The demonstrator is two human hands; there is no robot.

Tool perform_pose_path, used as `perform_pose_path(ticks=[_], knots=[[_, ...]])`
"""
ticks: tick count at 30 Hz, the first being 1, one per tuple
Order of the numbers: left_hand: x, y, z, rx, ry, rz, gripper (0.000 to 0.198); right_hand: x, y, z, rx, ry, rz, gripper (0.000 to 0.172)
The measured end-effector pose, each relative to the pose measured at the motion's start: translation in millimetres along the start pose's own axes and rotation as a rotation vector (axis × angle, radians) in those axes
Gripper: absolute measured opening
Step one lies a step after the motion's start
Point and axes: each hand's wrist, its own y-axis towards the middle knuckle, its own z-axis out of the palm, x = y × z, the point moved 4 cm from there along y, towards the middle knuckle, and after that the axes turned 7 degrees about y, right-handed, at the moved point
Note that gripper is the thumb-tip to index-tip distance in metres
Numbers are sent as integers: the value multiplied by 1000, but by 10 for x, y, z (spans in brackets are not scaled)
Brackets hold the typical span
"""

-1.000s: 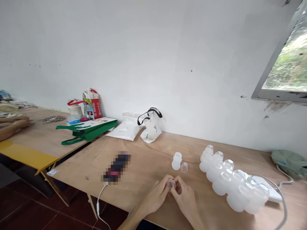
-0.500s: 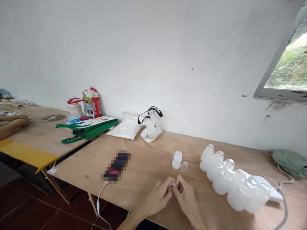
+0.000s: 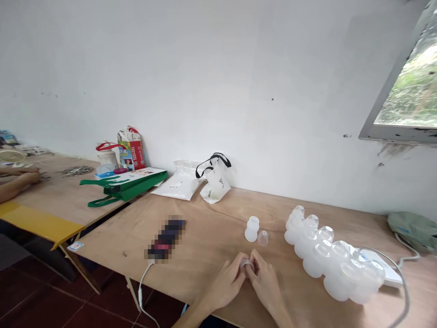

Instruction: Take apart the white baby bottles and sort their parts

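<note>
Both my hands meet at the front edge of the wooden table (image 3: 205, 228). My left hand (image 3: 227, 282) and my right hand (image 3: 265, 283) pinch a small clear plastic ring-shaped part (image 3: 246, 263) between their fingertips. Just beyond them stand a small white plastic bottle (image 3: 251, 228) and a clear little cap (image 3: 262, 238) on the table. To the right lies a pack of several white plastic bottles (image 3: 332, 262) in a row.
A blurred phone (image 3: 166, 238) with a white cable lies at the left. White bags (image 3: 191, 182) lean against the wall. A green bag (image 3: 124, 184) and a carton sit on the neighbouring table, where another person's arm (image 3: 15, 180) rests. A green cloth (image 3: 411, 230) lies far right.
My hands have stayed in place and my fingers have shifted slightly around the small clear part. The view has wobbled a little.
</note>
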Motion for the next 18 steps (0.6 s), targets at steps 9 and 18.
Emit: perform_pose_path(ticks=[9, 18], knots=[[173, 110, -23, -41, -79, -41, 28, 66, -12, -20, 133, -49, -63, 30], [124, 82, -14, -51, 13, -54, 21, -61, -25, 55, 21, -224, -142, 50]])
